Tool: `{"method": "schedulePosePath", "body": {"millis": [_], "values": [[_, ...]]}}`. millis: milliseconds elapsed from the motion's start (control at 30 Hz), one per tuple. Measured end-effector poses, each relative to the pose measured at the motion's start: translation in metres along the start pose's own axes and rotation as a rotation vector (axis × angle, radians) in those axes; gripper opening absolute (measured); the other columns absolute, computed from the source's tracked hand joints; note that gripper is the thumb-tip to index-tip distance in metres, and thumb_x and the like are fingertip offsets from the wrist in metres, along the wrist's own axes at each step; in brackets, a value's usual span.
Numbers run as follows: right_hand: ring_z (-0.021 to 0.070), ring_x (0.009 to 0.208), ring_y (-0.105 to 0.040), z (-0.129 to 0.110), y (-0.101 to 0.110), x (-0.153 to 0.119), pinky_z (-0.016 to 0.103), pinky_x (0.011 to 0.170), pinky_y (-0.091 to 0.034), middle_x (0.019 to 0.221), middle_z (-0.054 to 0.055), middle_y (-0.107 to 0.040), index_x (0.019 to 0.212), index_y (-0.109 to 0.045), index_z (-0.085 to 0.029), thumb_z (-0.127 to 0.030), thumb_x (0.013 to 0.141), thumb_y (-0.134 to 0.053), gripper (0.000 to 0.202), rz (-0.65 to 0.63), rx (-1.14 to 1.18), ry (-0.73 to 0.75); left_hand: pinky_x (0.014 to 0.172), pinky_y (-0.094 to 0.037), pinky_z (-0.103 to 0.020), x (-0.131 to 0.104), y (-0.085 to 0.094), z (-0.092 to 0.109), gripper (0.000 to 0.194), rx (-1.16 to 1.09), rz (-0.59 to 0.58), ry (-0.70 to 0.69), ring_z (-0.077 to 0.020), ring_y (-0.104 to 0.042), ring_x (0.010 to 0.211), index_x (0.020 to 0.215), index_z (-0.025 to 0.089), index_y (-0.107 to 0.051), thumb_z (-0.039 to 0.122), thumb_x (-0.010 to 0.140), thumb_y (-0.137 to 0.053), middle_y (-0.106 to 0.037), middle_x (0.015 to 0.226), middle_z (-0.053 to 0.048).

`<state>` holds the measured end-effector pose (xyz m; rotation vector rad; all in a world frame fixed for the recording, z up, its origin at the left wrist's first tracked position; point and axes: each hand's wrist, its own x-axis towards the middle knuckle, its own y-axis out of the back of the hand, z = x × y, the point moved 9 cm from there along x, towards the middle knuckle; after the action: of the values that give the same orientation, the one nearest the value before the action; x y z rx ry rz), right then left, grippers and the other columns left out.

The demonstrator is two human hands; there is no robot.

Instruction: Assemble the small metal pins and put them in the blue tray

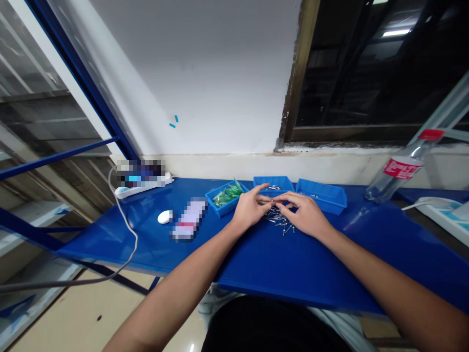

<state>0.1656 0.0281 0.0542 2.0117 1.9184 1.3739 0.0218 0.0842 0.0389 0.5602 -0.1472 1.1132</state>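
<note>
My left hand (251, 207) and my right hand (298, 211) meet above a pile of small metal pins (281, 220) on the blue table (286, 269). The fingertips of both pinch together around a small metallic piece, too small to make out. Behind them stands a blue bin (273, 179) with some metal pins inside. To its right is another blue bin (326, 198) with a few small pieces in it. Left of my left hand, a third blue bin (220, 210) holds green plastic packets (227, 194).
A clear bottle with a red cap (401, 171) stands at the right, near a white device (445, 215). At the left lie a phone (189, 220), a white round object (165, 217) and a power strip (144, 187). A grey cable (135, 244) hangs over the table's left part.
</note>
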Motion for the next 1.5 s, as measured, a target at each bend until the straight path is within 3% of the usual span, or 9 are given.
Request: {"method": "schedulePosePath", "body": {"millis": [200, 433, 600, 767, 867, 1000, 1100, 1333, 1500], "values": [[0.0197, 0.073, -0.068, 0.001, -0.002, -0.001, 0.033, 0.067, -0.057, 0.094, 0.006, -0.074, 0.095, -0.073, -0.023, -0.037, 0.094, -0.064, 0.017, -0.018, -0.051, -0.034, 0.085, -0.063, -0.031, -0.004, -0.008, 0.01, 0.064, 0.245, -0.085, -0.103, -0.0203, -0.079, 0.089, 0.145, 0.022, -0.054, 0.013, 0.084, -0.069, -0.082, 0.102, -0.003], [0.0188, 0.07, -0.063, -0.001, 0.0, 0.0, 0.032, 0.066, -0.051, 0.084, 0.003, -0.069, 0.088, -0.067, -0.023, -0.026, 0.093, -0.058, 0.01, -0.007, -0.116, -0.027, 0.086, -0.06, -0.03, -0.007, -0.014, 0.024, 0.058, 0.403, -0.146, -0.246, -0.0201, -0.078, 0.089, 0.144, 0.025, -0.054, 0.018, 0.089, -0.068, -0.081, 0.103, -0.001], [0.0203, 0.074, -0.064, 0.005, 0.008, 0.0, 0.033, 0.065, -0.05, 0.088, 0.004, -0.071, 0.093, -0.069, -0.023, -0.034, 0.099, -0.053, 0.02, 0.014, -0.116, -0.055, 0.083, -0.06, -0.03, -0.001, -0.001, 0.025, 0.052, 0.156, -0.055, -0.201, -0.0162, -0.074, 0.085, 0.141, 0.02, -0.056, 0.018, 0.09, -0.067, -0.078, 0.106, -0.006], [0.023, 0.083, -0.067, -0.003, -0.005, -0.001, 0.036, 0.073, -0.051, 0.095, 0.007, -0.072, 0.096, -0.072, -0.024, -0.038, 0.104, -0.047, 0.03, -0.101, -0.137, 0.048, 0.09, -0.06, -0.031, 0.005, 0.003, 0.017, 0.059, -0.215, -0.019, -0.108, -0.0161, -0.073, 0.09, 0.142, 0.014, -0.053, 0.017, 0.086, -0.074, -0.076, 0.106, -0.011], [0.0227, 0.08, -0.068, 0.0, -0.008, -0.001, 0.036, 0.074, -0.052, 0.093, 0.006, -0.073, 0.095, -0.073, -0.024, -0.039, 0.104, -0.049, 0.03, -0.096, -0.129, 0.023, 0.091, -0.06, -0.033, 0.006, 0.003, 0.014, 0.059, -0.26, -0.017, -0.085, -0.0175, -0.074, 0.094, 0.142, 0.013, -0.051, 0.018, 0.088, -0.073, -0.075, 0.109, -0.013], [0.0226, 0.076, -0.072, 0.022, 0.0, -0.001, 0.036, 0.073, -0.056, 0.09, 0.005, -0.077, 0.095, -0.074, -0.024, -0.047, 0.098, -0.06, 0.027, -0.008, -0.001, -0.139, 0.092, -0.059, -0.035, 0.004, 0.004, 0.013, 0.038, 0.006, -0.004, -0.107, -0.0203, -0.074, 0.099, 0.131, 0.015, -0.062, 0.022, 0.094, -0.066, -0.077, 0.108, -0.011], [0.0213, 0.069, -0.072, 0.04, 0.005, -0.001, 0.034, 0.067, -0.056, 0.084, 0.005, -0.078, 0.096, -0.074, -0.023, -0.054, 0.094, -0.063, 0.034, 0.027, 0.1, -0.252, 0.096, -0.057, -0.039, 0.001, -0.004, 0.016, 0.025, 0.297, -0.083, -0.168, -0.0235, -0.072, 0.105, 0.118, 0.017, -0.07, 0.026, 0.094, -0.065, -0.076, 0.115, -0.009], [0.0155, 0.045, -0.059, 0.063, 0.013, 0.008, 0.028, 0.05, -0.048, 0.063, 0.004, -0.071, 0.08, -0.071, -0.02, -0.072, 0.093, -0.054, 0.056, 0.108, 0.117, -0.388, 0.108, -0.051, -0.042, -0.004, -0.018, 0.013, 0.031, 0.588, -0.2, -0.239, -0.0261, -0.068, 0.115, 0.123, 0.016, -0.069, 0.027, 0.096, -0.062, -0.073, 0.124, -0.011], [0.0198, 0.059, -0.068, 0.048, 0.015, 0.009, 0.031, 0.061, -0.053, 0.073, 0.005, -0.076, 0.087, -0.072, -0.022, -0.057, 0.099, -0.054, 0.04, 0.108, -0.076, -0.225, 0.105, -0.053, -0.037, -0.003, -0.013, 0.006, 0.03, 0.592, -0.173, -0.219, -0.0251, -0.068, 0.115, 0.122, 0.015, -0.069, 0.024, 0.096, -0.059, -0.072, 0.125, -0.011]]}}
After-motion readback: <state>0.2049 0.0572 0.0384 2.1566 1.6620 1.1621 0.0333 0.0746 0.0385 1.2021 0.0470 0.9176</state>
